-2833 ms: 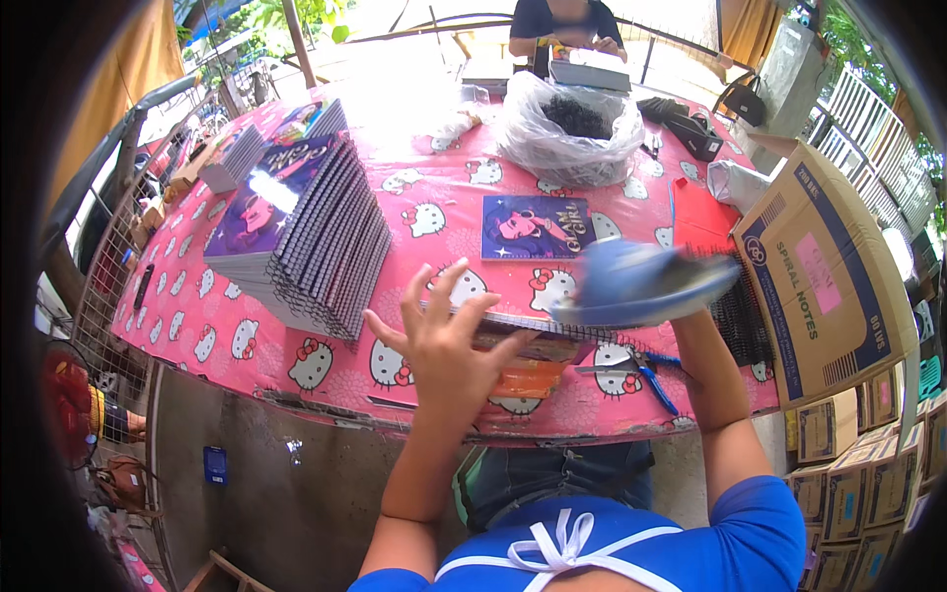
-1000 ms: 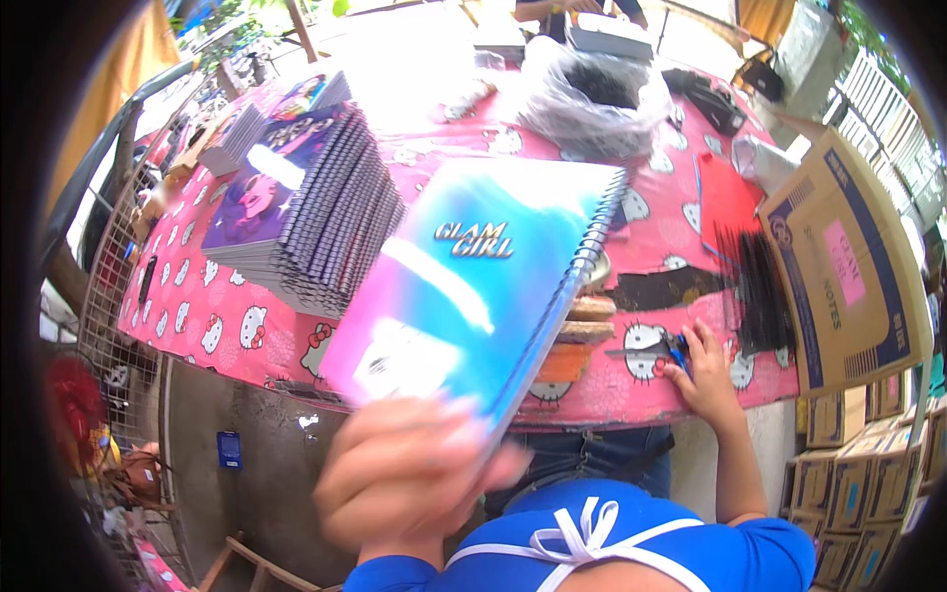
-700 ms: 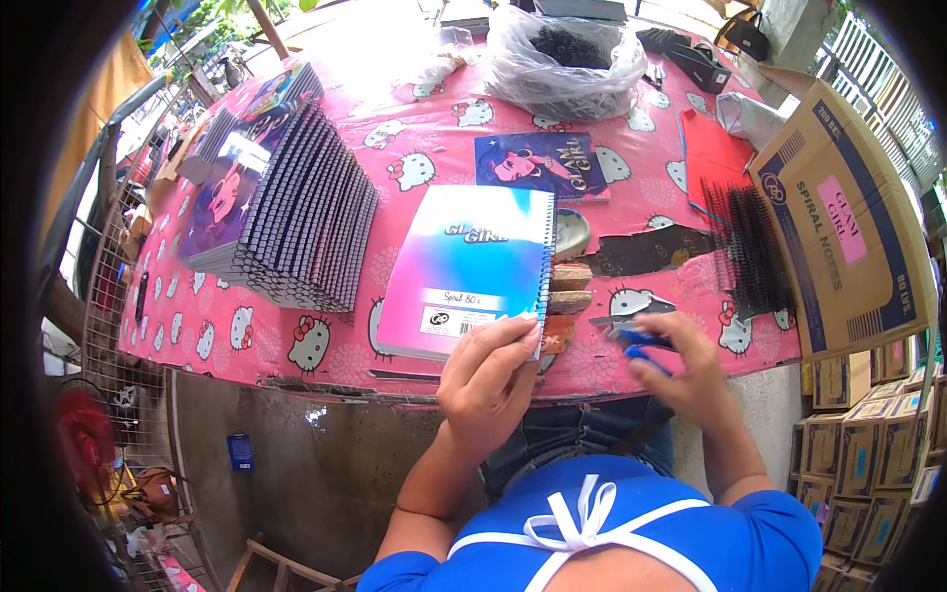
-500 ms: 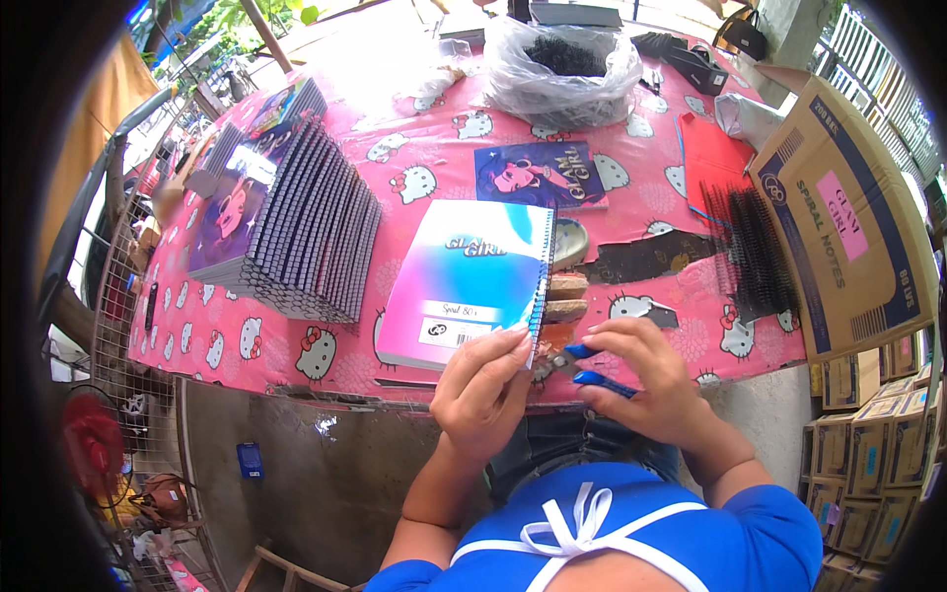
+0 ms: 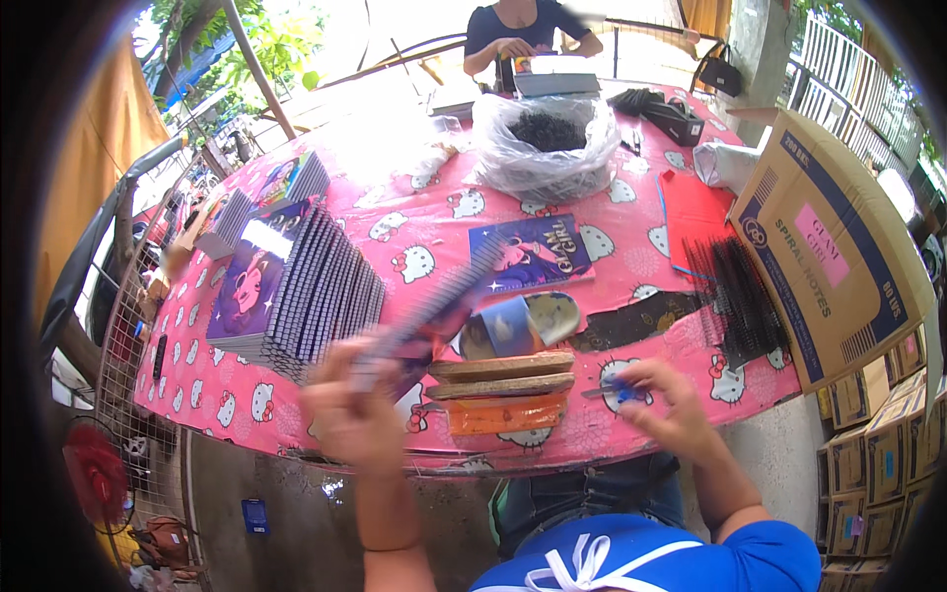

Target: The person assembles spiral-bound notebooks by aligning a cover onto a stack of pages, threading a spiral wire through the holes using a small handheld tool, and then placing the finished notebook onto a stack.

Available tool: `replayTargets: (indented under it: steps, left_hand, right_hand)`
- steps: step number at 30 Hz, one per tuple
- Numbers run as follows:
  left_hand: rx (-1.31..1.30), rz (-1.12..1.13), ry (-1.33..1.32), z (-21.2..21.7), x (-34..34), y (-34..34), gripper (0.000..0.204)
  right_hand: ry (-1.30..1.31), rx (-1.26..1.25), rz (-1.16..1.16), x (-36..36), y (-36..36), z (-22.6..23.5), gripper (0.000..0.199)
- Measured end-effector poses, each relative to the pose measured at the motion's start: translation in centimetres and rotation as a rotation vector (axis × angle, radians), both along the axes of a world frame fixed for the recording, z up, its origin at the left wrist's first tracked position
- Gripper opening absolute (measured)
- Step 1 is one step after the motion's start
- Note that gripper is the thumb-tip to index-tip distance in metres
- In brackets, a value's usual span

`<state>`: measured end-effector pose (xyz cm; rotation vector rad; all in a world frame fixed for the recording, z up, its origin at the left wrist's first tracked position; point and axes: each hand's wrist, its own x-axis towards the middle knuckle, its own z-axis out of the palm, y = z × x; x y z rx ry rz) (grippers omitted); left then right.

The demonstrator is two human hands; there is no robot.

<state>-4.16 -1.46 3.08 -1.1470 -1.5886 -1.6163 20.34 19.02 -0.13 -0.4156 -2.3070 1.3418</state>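
**Notebook lifted edge-on, pliers at the table edge**

Head view: my left hand is raised and blurred, clamped on the spiral notebook. Its long axis runs up and right from my grip, spine edge upward. My right hand is closed around the blue-handled pliers, low at the table. Half a second ago the notebook lay flat.

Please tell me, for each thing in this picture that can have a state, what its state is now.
Left hand: closed on a notebook.
Notebook: lifted edge-on, blurred.
Right hand: holds a small blue tool.
Blue tool: at the table edge; open or shut, cannot tell.
Plastic bag: open, full of dark pieces.
Cardboard box: closed, tilted.
Stack of notebooks: closed, fanned out.
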Motion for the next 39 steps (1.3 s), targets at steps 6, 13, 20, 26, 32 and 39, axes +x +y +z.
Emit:
replayTargets:
  steps: [6,13,20,26,32,39]
  left_hand:
    - [0.601,0.756,-0.213,10.0,-11.5,-9.7,0.031]
    - [0.299,0.509,-0.510,1.8,-21.8,-14.1,0.019]
    - [0.565,0.285,-0.528,0.7,-22.1,-12.0,0.006]
    - [0.557,0.491,-0.329,1.5,-17.5,-10.1,0.024]
    - [0.390,0.376,-0.111,-3.1,-1.7,-8.9,0.029]
    - [0.244,0.127,-0.723,-12.4,4.4,-1.9,0.034]
  right_hand:
    - [-0.288,0.630,-0.358,2.2,5.8,-6.6,0.040]
    - [-0.039,0.499,-0.230,-3.7,9.1,-3.9,0.032]
    - [-0.098,0.584,0.030,-20.0,16.4,-4.0,0.033]
    - [-0.271,0.762,0.186,-30.4,21.0,-7.2,0.044]
    - [-0.631,0.713,0.392,-33.7,19.8,-5.7,0.066]
    - [-0.842,0.455,0.279,-33.8,19.3,-5.0,0.059]
